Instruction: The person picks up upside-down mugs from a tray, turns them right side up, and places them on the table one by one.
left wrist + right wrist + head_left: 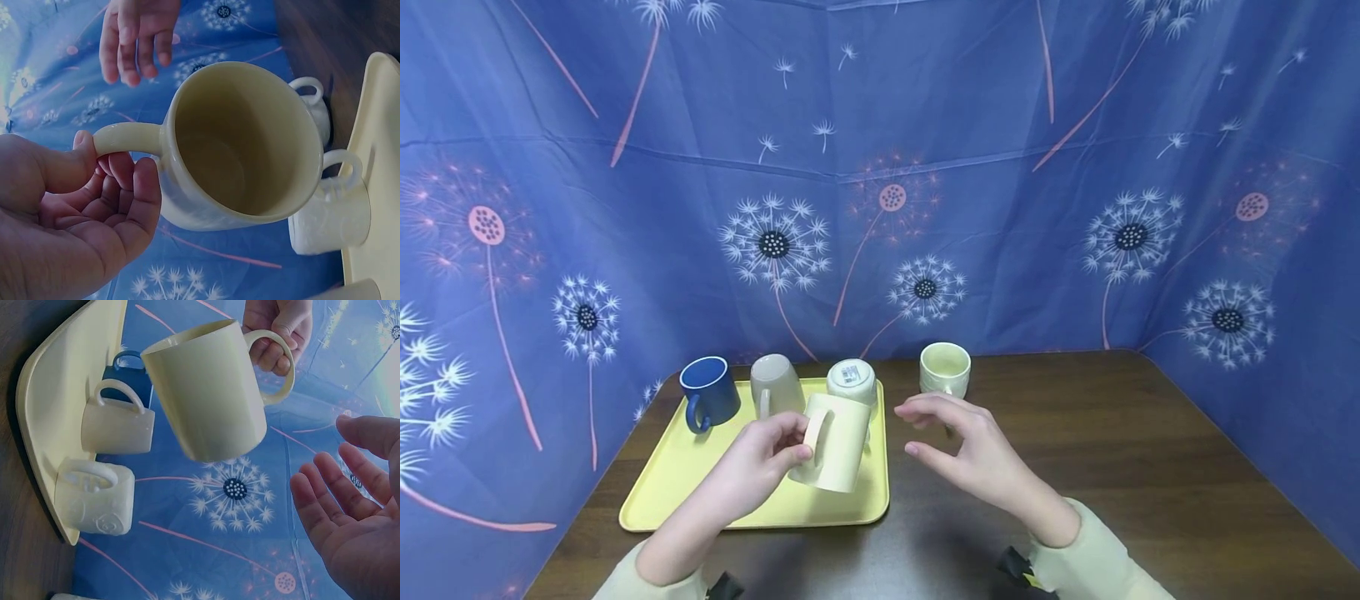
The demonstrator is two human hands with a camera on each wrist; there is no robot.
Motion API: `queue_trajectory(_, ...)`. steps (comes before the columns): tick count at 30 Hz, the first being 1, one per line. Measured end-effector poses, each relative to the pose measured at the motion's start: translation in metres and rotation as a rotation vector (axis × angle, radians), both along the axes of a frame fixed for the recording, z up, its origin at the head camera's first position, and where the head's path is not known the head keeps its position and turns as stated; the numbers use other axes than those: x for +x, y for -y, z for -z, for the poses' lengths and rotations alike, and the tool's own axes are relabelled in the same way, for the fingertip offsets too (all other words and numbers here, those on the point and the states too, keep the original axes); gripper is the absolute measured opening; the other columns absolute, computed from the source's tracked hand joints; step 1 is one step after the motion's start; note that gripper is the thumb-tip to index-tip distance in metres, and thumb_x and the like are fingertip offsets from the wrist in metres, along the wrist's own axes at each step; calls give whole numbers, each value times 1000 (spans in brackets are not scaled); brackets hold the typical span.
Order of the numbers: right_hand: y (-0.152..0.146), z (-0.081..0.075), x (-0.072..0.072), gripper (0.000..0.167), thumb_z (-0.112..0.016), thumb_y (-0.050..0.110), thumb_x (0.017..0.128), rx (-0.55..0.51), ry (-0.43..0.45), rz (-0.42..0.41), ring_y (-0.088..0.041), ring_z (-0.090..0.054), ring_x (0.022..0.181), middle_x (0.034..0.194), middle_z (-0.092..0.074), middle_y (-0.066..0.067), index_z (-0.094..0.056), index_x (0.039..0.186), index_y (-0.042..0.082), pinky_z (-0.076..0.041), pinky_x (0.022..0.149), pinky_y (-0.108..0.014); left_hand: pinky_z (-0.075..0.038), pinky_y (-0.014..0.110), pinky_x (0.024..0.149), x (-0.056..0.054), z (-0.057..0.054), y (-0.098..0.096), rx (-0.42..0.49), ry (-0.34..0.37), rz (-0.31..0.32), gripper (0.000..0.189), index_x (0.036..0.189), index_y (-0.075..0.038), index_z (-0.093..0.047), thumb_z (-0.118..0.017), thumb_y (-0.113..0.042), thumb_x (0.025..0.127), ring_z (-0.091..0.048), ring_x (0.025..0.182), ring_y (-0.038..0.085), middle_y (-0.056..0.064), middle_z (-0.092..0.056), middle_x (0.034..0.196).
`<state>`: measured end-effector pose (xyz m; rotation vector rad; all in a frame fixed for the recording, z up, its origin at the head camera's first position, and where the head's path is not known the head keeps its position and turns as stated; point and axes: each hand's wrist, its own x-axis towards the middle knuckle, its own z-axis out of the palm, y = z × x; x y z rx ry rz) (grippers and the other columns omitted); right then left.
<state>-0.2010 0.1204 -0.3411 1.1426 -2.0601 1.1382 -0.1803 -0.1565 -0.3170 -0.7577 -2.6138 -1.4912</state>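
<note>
My left hand (758, 467) pinches the handle of a pale yellow mug (842, 446) between thumb and fingers. The mug hangs above the tray's right part, its mouth tilted downward; the left wrist view looks into its hollow inside. To the right, my right hand (973, 454) is held in the air with fingers spread and nothing in it, apart from the mug. Behind the held mug, an embossed white mug (97, 503) stands upside down on the yellow tray (700, 487). Just beyond my right hand, a pale green cup (945, 383) stands upright on the table, partly hidden by the fingers.
At the tray's back left is an upright blue mug (711, 392). Beside it stands an upside-down beige mug (777, 387). The dark wooden table (1112, 442) stretches to the right. A blue dandelion-print cloth (1000, 233) hangs behind and at both sides.
</note>
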Motion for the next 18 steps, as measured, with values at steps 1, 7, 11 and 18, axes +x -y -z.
queue_trajectory(1, 1, 0, 0, 42, -77, 3, 73, -4, -4, -3, -13, -64, 88, 106, -67, -6, -64, 113, 9, -52, 76, -27, -50, 23, 66, 0, 0, -2, -3, 0, 9, 7, 92, 3, -60, -61, 3, 85, -56, 74, 5, 6, -62, 82)
queue_trajectory(7, 5, 1, -1, 40, -77, 2, 74, -11, 25, -24, -13, -65, 89, 104, -67, -6, -64, 112, 8, -54, 77, -28, -48, 22, 63, -1, 1, -14, -18, 3, 66, 5, 87, 1, -59, -62, 4, 84, -53, 70, 5, 4, -60, 77)
queue_trajectory(11, 6, 3, -3, 39, -77, 1, 74, -16, 12, -45, -16, -65, 89, 102, -67, -9, -63, 110, 4, -55, 76, -30, -46, 22, 62, -2, 0, -21, -30, -2, 103, 6, 85, 0, -59, -63, 3, 83, -51, 69, 5, 3, -60, 76)
queue_trajectory(18, 10, 3, -2, 39, -77, -1, 73, -11, 9, -54, -18, -64, 89, 104, -66, -7, -64, 110, 6, -54, 76, -26, -46, 21, 61, -3, 1, -32, -67, -9, 148, 7, 87, -2, -61, -66, 0, 83, -51, 69, 5, 1, -60, 76)
